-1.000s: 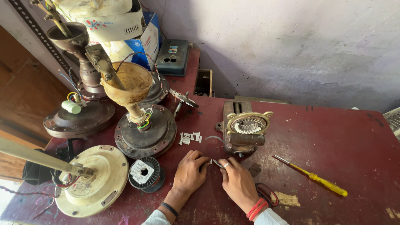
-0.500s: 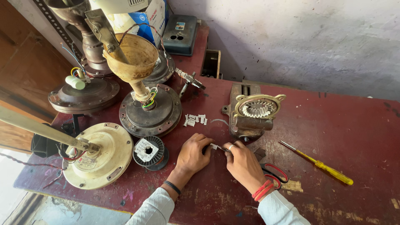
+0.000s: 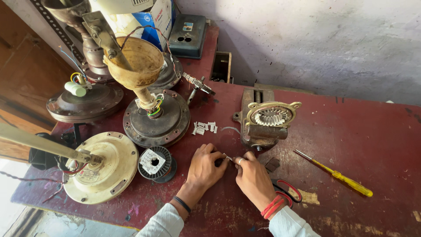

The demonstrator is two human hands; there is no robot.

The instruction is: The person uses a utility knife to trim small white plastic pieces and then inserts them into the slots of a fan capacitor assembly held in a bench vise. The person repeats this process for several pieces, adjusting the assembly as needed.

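While we look down at the red counter [image 3: 351,145], our left hand [image 3: 202,169] and right hand [image 3: 254,177] meet, each pinching an end of a small pale strip [image 3: 229,157], possibly insulation paper, before the cast housing [image 3: 267,123]. Steady wrists keep it flat.

A yellow-handled screwdriver [image 3: 337,175] was seen near the right edge of the worn red tabletop [image 3: 364,131], a cream fan motor [image 3: 103,166] toward its left.
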